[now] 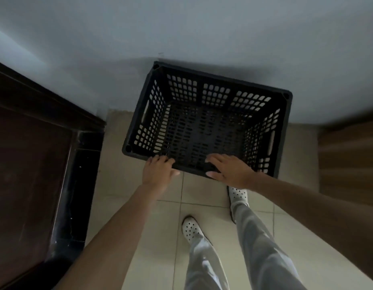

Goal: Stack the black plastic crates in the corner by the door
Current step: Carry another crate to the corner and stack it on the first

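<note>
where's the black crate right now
In the head view, the black crate sits centre frame against the pale wall, right of the dark door, with both hands on its near rim.

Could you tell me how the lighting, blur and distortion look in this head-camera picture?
Head view: dim, bluish light; the black crate casts a soft shadow on the wall; wide-angle bending curves the door and floor edges; the right margin is smeared; both hands, left hand and right hand, stay reasonably sharp.
</note>
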The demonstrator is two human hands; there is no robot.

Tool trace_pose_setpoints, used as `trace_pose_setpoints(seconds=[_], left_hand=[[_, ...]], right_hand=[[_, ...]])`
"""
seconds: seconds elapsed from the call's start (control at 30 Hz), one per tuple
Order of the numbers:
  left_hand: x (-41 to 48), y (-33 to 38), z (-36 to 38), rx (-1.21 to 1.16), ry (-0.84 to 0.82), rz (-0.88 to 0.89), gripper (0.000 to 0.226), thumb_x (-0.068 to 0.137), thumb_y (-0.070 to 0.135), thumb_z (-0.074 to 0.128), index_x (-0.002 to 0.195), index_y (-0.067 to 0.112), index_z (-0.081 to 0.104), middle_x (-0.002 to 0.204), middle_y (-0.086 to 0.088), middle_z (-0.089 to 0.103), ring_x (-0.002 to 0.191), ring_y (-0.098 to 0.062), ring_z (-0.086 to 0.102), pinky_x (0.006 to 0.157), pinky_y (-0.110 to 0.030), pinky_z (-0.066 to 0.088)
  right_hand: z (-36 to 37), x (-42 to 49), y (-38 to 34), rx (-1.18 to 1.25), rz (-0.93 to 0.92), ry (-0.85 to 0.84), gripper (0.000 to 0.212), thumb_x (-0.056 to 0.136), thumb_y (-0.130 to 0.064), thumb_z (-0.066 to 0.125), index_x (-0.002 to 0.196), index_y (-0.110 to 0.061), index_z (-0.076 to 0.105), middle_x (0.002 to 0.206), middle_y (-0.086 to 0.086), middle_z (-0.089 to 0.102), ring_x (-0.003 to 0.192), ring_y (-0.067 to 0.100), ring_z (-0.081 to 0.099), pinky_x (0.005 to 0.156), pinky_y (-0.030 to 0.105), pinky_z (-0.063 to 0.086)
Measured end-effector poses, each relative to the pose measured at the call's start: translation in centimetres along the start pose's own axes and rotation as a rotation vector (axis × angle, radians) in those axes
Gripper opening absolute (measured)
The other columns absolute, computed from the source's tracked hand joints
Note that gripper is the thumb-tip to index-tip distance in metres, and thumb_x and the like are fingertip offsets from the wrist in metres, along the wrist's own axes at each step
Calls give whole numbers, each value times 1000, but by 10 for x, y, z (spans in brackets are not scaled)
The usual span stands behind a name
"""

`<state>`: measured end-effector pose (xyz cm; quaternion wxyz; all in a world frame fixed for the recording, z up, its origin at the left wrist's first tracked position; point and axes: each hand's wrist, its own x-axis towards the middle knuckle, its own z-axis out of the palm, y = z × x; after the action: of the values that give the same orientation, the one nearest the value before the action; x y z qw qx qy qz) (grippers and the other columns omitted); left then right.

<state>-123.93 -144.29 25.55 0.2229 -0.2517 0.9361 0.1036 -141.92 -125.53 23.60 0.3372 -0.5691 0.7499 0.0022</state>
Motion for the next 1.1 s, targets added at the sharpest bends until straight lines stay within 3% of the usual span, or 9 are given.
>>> trace_pose_setpoints(seconds=[0.13,0.23,0.33,0.53,0.7,0.8,1.03,1.1], left_hand=[[0,-8,1,85,50,114,41,97,45,50,129,23,60,125,-1,67,120,-22,59,112,-39,38],[4,-5,4,137,53,187,40,97,43,48,129,22,60,118,-2,71,112,-23,65,101,-37,49],[7,-5,7,255,75,242,37,98,40,48,126,19,61,111,-4,72,102,-26,69,89,-39,54],[12,-1,5,353,77,266,34,97,34,55,127,19,60,104,-5,73,90,-27,72,76,-38,55],[22,30,-1,316,72,305,38,95,45,50,117,17,64,90,-3,74,76,-24,73,55,-31,51],[22,44,6,299,59,312,41,97,47,46,126,20,57,99,-1,74,85,-25,74,59,-34,53],[26,43,7,280,92,328,43,96,51,44,122,20,59,96,0,75,80,-24,74,57,-33,54],[27,41,6,273,112,329,39,95,47,50,123,21,59,97,1,75,80,-22,74,56,-33,55]], right_hand=[[46,-25,-14,28,76,8,62,98,-38,43,152,-25,17,151,-2,36,131,21,44,100,36,44],[57,-26,-19,-22,204,130,62,93,-12,49,148,-28,26,138,-1,50,113,24,56,79,34,49],[55,-33,-13,-45,347,138,62,86,0,49,140,-27,33,123,1,59,99,29,64,61,33,40],[39,-38,-1,-224,298,114,69,88,-2,50,148,-27,29,117,7,66,101,30,66,66,33,37],[17,-49,31,-287,349,81,68,92,-1,50,150,-28,27,120,9,64,103,32,65,73,37,47],[13,-55,45,-321,328,60,67,94,-2,48,152,-27,23,121,9,64,102,30,65,68,35,45],[13,-55,49,-335,341,46,68,93,-2,47,152,-28,23,131,9,59,113,31,60,84,41,53],[10,-55,50,-336,341,60,66,93,-4,49,150,-28,26,126,8,62,108,31,63,77,38,52]])
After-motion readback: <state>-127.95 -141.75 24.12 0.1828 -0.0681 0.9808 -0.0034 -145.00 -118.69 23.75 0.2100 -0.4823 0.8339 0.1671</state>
